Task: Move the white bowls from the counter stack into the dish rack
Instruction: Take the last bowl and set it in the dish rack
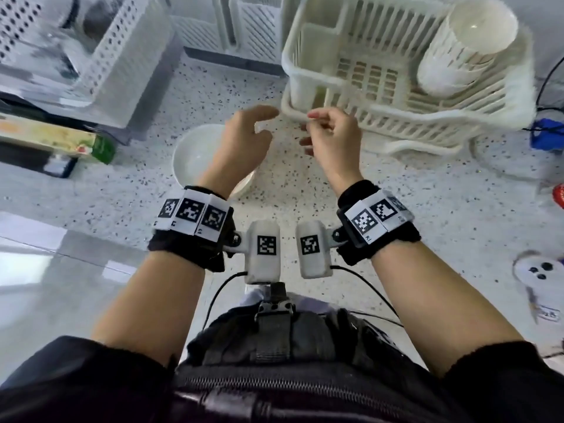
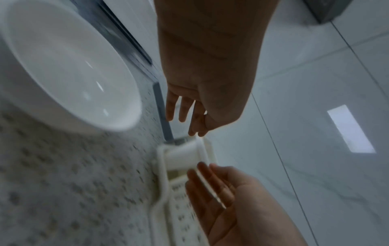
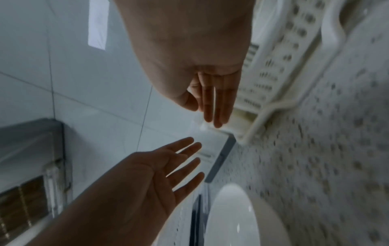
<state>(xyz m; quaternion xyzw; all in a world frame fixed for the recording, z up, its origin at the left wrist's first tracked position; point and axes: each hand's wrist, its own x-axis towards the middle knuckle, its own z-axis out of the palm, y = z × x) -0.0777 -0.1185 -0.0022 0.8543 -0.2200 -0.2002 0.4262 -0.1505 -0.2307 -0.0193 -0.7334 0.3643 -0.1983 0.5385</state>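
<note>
A white bowl (image 1: 195, 157) stands upright on the speckled counter, and my left wrist covers its right rim. It also shows as the bowl (image 2: 69, 66) and the bowl (image 3: 231, 216) in the wrist views. The cream dish rack (image 1: 381, 117) sits at the back right, with several white bowls (image 1: 467, 47) leaning on their sides in its far right corner. My left hand (image 1: 258, 128) hovers just right of the counter bowl, fingers relaxed and empty. My right hand (image 1: 308, 129) hovers at the rack's near left corner, loosely curled and empty. The rack corner (image 2: 183, 153) lies between both hands.
White perforated baskets (image 1: 122, 47) stand at the back left. A flat green-edged box (image 1: 55, 138) lies on the left. A blue object (image 1: 546, 132) and cables sit right of the rack. A white controller (image 1: 540, 270) lies at the near right.
</note>
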